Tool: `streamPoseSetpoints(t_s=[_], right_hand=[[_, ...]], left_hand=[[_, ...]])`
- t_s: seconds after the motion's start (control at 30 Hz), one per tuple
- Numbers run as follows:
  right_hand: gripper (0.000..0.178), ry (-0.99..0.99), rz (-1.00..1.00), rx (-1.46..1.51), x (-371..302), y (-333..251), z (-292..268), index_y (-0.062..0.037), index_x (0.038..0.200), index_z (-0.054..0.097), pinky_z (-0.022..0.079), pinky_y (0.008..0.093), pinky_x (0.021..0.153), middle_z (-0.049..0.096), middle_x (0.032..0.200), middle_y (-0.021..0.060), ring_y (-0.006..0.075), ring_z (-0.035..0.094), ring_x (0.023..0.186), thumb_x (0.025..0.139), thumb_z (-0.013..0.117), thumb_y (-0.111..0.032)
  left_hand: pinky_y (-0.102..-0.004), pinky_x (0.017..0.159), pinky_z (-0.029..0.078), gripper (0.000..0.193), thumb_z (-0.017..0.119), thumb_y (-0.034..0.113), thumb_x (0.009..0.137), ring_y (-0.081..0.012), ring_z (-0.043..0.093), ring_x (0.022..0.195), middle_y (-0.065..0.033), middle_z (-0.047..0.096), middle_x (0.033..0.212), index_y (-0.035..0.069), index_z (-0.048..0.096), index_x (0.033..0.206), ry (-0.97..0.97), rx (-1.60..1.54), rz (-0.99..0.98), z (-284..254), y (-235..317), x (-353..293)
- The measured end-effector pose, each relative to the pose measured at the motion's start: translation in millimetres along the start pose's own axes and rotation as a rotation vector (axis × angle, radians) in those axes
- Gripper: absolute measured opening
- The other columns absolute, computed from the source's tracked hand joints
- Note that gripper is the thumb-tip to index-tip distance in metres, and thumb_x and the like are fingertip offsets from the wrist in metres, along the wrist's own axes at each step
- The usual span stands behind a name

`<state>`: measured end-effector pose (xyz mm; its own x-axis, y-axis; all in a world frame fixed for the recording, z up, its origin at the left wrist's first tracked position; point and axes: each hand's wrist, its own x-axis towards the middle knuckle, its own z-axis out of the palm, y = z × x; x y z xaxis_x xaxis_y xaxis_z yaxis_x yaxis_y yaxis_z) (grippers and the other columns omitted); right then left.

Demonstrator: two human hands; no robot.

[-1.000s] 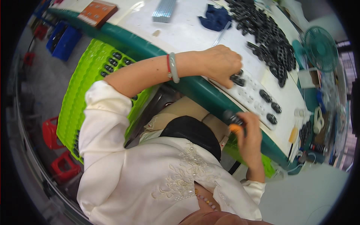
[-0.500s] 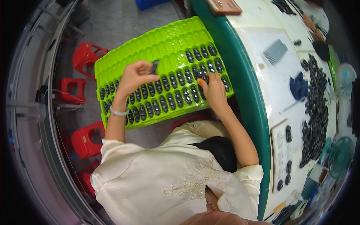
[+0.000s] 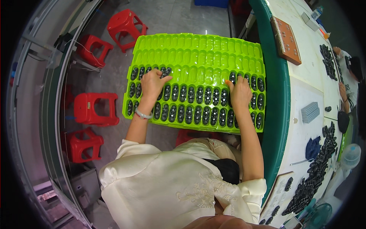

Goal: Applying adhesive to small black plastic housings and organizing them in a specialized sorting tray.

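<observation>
A bright green tray (image 3: 198, 70) with rows of oval pockets lies in front of me. Its two nearest rows hold black oval parts (image 3: 199, 94) with shiny dots, and the third row has such parts at its two ends. My left hand (image 3: 152, 83) pinches a black oval part (image 3: 166, 71) at the third row's left group. My right hand (image 3: 240, 93), with orange on the thumb tip, closes its thumb and fingers about another black oval part (image 3: 232, 77) at the right group. Several pockets are hidden under my hands.
Right of the tray runs a green-edged white table (image 3: 299, 91) with a heap of black parts (image 3: 314, 171), a brown board (image 3: 286, 40), a grey ribbed block (image 3: 309, 112) and a fan (image 3: 350, 155). Red stools (image 3: 95, 108) stand at left. Another person's hand (image 3: 343, 91) shows at far right.
The view has turned, so the tray sits straighter and farther right. My left hand has lowered its raised part to the third row. My right hand has moved its part to the third row's right group.
</observation>
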<state>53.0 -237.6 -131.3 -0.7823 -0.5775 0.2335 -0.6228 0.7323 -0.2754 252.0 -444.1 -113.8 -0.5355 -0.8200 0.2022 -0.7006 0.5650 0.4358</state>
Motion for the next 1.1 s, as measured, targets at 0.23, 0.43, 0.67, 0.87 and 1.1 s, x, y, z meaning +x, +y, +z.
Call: streamPoseSetpoints(t_s=[0.23,0.43,0.67,0.87,1.1], right_hand=[[0.030,-0.105,0.065,0.393,-81.7,6.9,-94.3,0.0034,0.089,0.059,0.044,0.0377,0.054,0.057,0.073,0.0145,0.0296,0.056,0.059,0.075,0.067,-0.022],[0.021,0.114,0.429,0.515,-201.1,35.7,-181.6,0.0008,0.090,0.060,0.037,0.0228,0.045,0.052,0.067,0.0062,0.0102,0.045,0.048,0.070,0.067,0.000],[0.038,0.559,1.045,-0.180,-368.3,105.3,-281.4,-0.0021,0.104,0.056,0.044,0.0283,0.064,0.056,0.090,0.0095,0.0192,0.053,0.078,0.069,0.069,-0.009],[0.049,0.465,1.108,-0.105,-468.0,120.5,-297.9,-0.0068,0.113,0.052,0.040,0.0329,0.088,0.050,0.113,0.0093,0.0249,0.045,0.109,0.066,0.067,-0.005],[0.037,0.328,1.008,0.121,-481.0,141.0,-286.2,-0.0036,0.101,0.054,0.037,0.0331,0.089,0.050,0.103,0.0106,0.0275,0.046,0.099,0.065,0.059,0.002]], left_hand=[[-0.0443,0.060,0.047,0.051,0.078,0.030,0.059,-0.0376,0.059,0.070,-0.0216,0.060,0.071,-0.001,0.051,0.089,0.037,0.176,0.038,24.4,11.9,1.7],[-0.0394,0.057,0.045,0.051,0.074,0.035,0.066,-0.0341,0.057,0.063,-0.0182,0.059,0.072,-0.002,0.055,0.095,0.011,0.320,0.206,28.0,16.9,3.3],[-0.0198,0.048,0.043,0.015,0.054,0.006,0.085,-0.0071,0.053,0.055,-0.0044,0.061,0.073,0.003,0.062,0.097,-0.655,-0.677,0.768,17.5,237.7,-83.8],[-0.0347,0.063,0.045,0.021,0.068,0.018,0.073,-0.0277,0.054,0.075,-0.0111,0.053,0.080,0.000,0.057,0.077,-0.729,-0.835,1.921,28.6,419.9,-213.5],[-0.0313,0.069,0.044,0.032,0.072,0.012,0.066,-0.0243,0.054,0.078,-0.0103,0.049,0.092,0.001,0.055,0.092,-1.283,-0.325,2.065,40.7,465.0,-243.6]])
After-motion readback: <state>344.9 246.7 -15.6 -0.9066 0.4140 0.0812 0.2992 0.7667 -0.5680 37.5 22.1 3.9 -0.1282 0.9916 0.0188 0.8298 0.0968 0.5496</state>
